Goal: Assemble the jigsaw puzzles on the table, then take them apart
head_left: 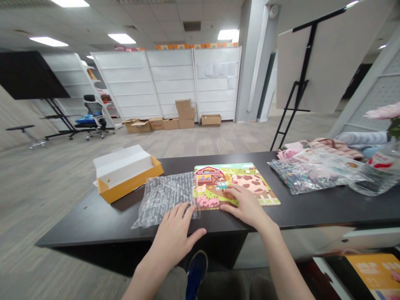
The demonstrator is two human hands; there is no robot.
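A farm picture board [250,183], printed with a red barn, a cow and pigs, lies flat on the dark table. My right hand [242,204] rests over its lower middle, fingers spread, with the fingertips by a small printed figure. To the left, a clear plastic bag [167,196] holding dark, patterned flat contents overlaps the board's left edge. My left hand [176,231] lies at the bag's lower right part, fingers stretched out and thumb apart. Neither hand grips anything that I can see.
An open yellow-and-white box [128,183] stands on the table's [93,221] left end. To the right lie a plastic bag of small colourful pieces [309,173], folded cloths [325,146] and a clear vase [381,166] with a pink flower. An orange box [375,271] sits low at the right.
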